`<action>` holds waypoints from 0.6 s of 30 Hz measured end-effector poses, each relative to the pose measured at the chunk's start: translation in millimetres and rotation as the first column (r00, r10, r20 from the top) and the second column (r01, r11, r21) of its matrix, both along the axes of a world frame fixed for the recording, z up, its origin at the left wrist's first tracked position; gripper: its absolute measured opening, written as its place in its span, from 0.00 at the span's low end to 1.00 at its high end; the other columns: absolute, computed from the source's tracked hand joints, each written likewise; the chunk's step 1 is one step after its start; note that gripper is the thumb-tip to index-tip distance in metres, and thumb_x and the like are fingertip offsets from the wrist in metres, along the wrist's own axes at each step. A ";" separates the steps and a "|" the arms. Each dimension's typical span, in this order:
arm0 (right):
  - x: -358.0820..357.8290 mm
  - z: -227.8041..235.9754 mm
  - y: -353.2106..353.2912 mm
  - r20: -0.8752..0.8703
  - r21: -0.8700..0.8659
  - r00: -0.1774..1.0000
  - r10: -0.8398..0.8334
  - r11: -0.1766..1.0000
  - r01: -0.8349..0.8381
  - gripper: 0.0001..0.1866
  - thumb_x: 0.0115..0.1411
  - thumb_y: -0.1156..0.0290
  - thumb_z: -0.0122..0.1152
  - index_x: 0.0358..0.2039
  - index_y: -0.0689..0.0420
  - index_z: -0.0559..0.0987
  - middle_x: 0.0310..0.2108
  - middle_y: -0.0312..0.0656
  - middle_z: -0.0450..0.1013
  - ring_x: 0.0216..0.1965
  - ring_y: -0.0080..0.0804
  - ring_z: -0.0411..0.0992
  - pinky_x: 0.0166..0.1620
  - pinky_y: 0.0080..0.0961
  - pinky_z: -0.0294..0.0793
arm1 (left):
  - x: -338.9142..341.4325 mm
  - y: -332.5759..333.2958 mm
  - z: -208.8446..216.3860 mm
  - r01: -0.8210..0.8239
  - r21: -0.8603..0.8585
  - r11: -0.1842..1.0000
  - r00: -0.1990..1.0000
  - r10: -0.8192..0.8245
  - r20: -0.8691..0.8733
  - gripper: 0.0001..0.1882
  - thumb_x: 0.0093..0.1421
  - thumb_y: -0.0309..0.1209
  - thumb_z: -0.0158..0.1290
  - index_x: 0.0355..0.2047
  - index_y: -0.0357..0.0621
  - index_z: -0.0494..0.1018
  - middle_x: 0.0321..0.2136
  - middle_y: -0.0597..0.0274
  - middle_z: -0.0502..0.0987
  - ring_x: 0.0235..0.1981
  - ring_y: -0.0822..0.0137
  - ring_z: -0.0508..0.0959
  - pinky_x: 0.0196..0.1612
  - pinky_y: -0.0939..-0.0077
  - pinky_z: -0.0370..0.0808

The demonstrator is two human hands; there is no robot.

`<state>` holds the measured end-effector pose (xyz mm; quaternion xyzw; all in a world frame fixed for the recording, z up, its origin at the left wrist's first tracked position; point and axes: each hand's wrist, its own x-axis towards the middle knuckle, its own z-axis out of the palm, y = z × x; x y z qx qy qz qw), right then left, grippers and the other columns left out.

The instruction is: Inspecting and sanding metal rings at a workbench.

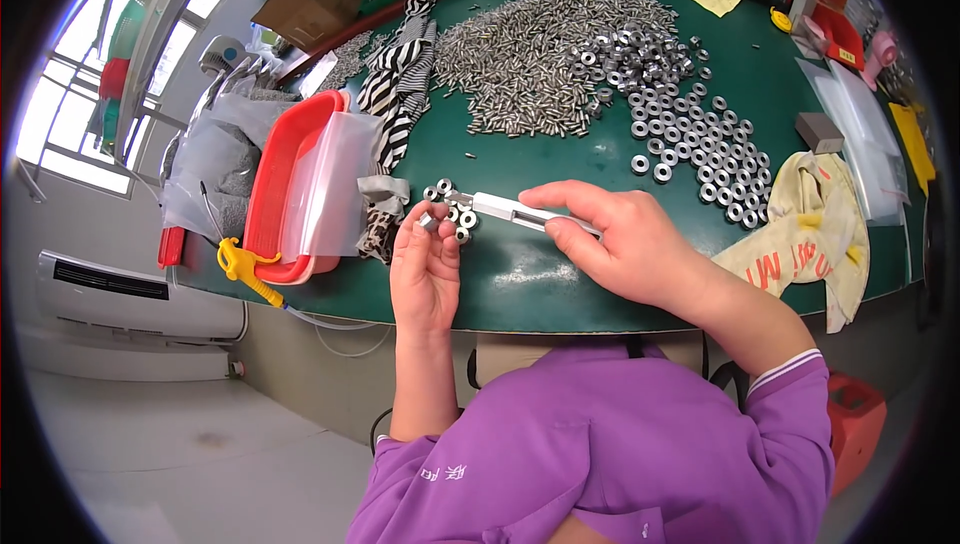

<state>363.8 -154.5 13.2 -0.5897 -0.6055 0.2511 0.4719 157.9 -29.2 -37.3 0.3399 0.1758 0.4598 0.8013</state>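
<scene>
Near the front of the green table (530,294), my left hand (425,289) pinches a small metal collar (428,222) between thumb and fingers. My right hand (635,244) is closed around a white-bodied utility knife (495,207). The knife points left, its tip close to the collar; I cannot tell whether they touch. Several more small metal rings (467,219) lie on the table just behind and beside my left fingertips, partly hidden by the knife and hand.
A large heap of metal pins (530,64) covers the back middle, with loose rings (690,129) to its right. A red bin (270,184), yellow air gun (240,262) and striped cloth (395,94) are left. A stained pale cloth (815,219) hangs over the right front edge.
</scene>
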 end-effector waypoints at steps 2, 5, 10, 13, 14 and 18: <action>-0.4 -2.8 1.5 0.016 0.017 1.000 0.003 1.000 -0.004 0.15 0.57 0.72 0.52 0.46 0.56 0.75 0.35 0.44 0.76 0.29 0.35 0.76 0.34 0.26 0.74 | 0.2 -0.7 3.5 0.022 -0.022 1.000 1.000 -0.021 0.020 0.16 0.64 0.28 0.46 0.50 0.36 0.64 0.44 0.56 0.71 0.39 0.70 0.75 0.42 0.82 0.76; -1.4 -7.4 2.4 0.035 0.093 0.999 -0.007 0.996 0.004 0.14 0.57 0.71 0.53 0.44 0.55 0.75 0.30 0.44 0.76 0.27 0.38 0.75 0.31 0.29 0.74 | 0.0 -1.0 2.1 0.050 -0.010 0.999 0.998 -0.050 0.030 0.18 0.63 0.29 0.47 0.52 0.35 0.63 0.45 0.56 0.70 0.39 0.72 0.74 0.42 0.84 0.76; -4.0 -4.7 0.7 0.042 0.123 0.999 0.016 0.992 -0.021 0.13 0.57 0.70 0.53 0.43 0.53 0.75 0.25 0.44 0.75 0.24 0.42 0.75 0.28 0.33 0.73 | -1.6 -0.6 4.0 0.116 0.020 0.993 0.987 -0.118 0.108 0.20 0.63 0.28 0.48 0.55 0.36 0.61 0.44 0.58 0.69 0.36 0.75 0.70 0.38 0.86 0.73; -5.4 -5.2 0.5 0.077 0.143 0.997 0.032 0.989 -0.043 0.13 0.57 0.69 0.54 0.43 0.53 0.74 0.24 0.43 0.75 0.25 0.42 0.75 0.28 0.34 0.73 | 0.9 -2.5 6.1 0.063 0.094 0.994 0.998 -0.065 0.012 0.21 0.62 0.27 0.48 0.55 0.37 0.62 0.44 0.58 0.69 0.36 0.74 0.70 0.39 0.83 0.72; -6.1 -5.6 0.2 0.127 0.169 0.992 0.016 0.985 -0.038 0.13 0.56 0.69 0.55 0.43 0.52 0.74 0.24 0.43 0.75 0.24 0.42 0.74 0.27 0.34 0.73 | 1.0 -2.5 6.0 0.062 0.094 0.994 0.998 -0.064 0.011 0.21 0.62 0.27 0.48 0.55 0.37 0.62 0.44 0.58 0.69 0.36 0.74 0.70 0.39 0.83 0.72; -8.7 -2.8 -2.1 0.305 0.222 0.952 -0.038 0.975 -0.032 0.13 0.55 0.69 0.56 0.42 0.51 0.74 0.22 0.40 0.74 0.23 0.39 0.74 0.26 0.34 0.72 | -0.1 -2.7 5.2 0.062 0.130 0.990 0.998 -0.060 -0.016 0.20 0.61 0.28 0.49 0.53 0.38 0.64 0.44 0.58 0.70 0.36 0.73 0.71 0.39 0.81 0.70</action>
